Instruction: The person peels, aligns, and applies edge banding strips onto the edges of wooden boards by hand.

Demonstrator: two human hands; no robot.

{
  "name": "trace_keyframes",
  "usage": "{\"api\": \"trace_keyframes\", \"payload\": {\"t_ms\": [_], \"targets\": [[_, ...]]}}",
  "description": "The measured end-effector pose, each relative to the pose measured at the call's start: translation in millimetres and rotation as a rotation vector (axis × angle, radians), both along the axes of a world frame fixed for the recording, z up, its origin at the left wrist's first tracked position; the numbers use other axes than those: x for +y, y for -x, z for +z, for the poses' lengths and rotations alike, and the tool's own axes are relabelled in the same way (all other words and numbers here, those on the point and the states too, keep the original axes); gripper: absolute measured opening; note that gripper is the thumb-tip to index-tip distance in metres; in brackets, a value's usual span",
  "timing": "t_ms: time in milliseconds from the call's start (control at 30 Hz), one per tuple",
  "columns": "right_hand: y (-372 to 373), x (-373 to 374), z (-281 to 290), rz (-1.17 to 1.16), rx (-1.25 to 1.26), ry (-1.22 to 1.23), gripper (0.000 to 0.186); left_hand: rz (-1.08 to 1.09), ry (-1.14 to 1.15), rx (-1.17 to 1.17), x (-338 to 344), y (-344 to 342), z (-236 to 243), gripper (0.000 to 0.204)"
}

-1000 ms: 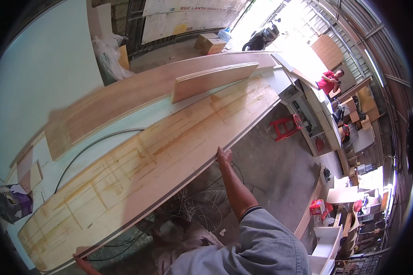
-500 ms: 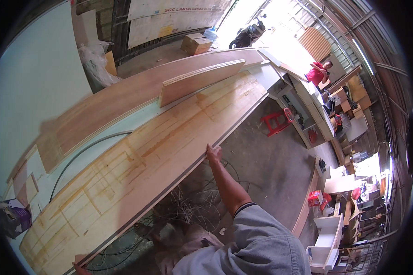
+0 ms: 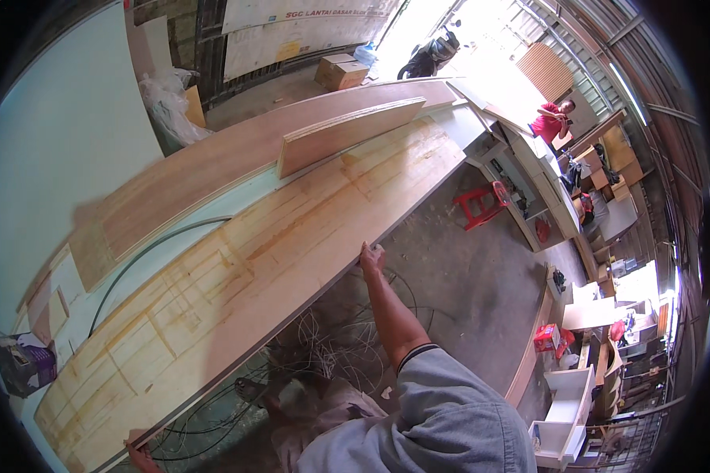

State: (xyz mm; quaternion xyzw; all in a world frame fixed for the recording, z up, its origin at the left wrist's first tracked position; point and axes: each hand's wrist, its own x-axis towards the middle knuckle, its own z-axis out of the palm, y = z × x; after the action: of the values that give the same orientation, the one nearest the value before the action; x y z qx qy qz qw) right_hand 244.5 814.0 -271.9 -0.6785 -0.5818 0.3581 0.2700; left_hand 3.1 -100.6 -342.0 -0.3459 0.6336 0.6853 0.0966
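a long plywood sheet (image 3: 237,276) runs across the middle of the frame, its long axis going from the lower left up to the upper right, where its far end sits near a white cabinet (image 3: 528,169). its face is pale, matt wood, streaked with amber-brown glue lines that form a rough grid towards the lower left and looser smears towards the upper right; the near edge shows as a thin, darker, straight line, bent slightly by the lens. the right hand (image 3: 371,256), at centre frame, grips that near edge about midway along, fingers curled over the top and the forearm reaching up from a grey sleeve (image 3: 442,418) at the lower edge. the left hand (image 3: 143,459), at the lower left edge of the frame, is at the same near edge close to the sheet's lower-left end; only part of it shows, and whether it is clasped on the edge cannot be told. beyond the sheet, in the upper middle, a second, smoother brown board (image 3: 213,173) lies parallel to it, with a short, thick, rectangular plywood offcut (image 3: 347,134) resting on it. a thin dark cable (image 3: 150,252) curves over the pale blue surface between the two boards. a small dark box (image 3: 25,363) stands at the far left. below the sheet lies a tangle of pale wire (image 3: 331,347) on a grey concrete floor (image 3: 465,284), with a red stool (image 3: 481,205) at the right.
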Motion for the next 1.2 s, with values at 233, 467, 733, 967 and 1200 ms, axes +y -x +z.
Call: {"api": "trace_keyframes", "payload": {"t_ms": [233,467,733,967,1200], "targets": [[11,-21,-3,0.093,-0.458,-0.060,0.075,0.124,0.231,-0.048,5,-6,-1,0.063],[23,-56,20,0.050,-0.398,-0.058,0.077,0.120,0.074,0.089,2,4,-14,0.069],[16,-48,-4,0.028,-0.412,-0.044,0.077,-0.315,-0.186,0.165,-3,-8,13,0.055],[24,-42,-17,0.041,-0.325,-0.154,0.081,0.007,-0.212,0.223,12,-25,19,0.052],[-19,-13,-26,0.018,-0.088,-0.191,0.091,0.270,-0.149,-0.033,50,-27,-2,0.087]]}}
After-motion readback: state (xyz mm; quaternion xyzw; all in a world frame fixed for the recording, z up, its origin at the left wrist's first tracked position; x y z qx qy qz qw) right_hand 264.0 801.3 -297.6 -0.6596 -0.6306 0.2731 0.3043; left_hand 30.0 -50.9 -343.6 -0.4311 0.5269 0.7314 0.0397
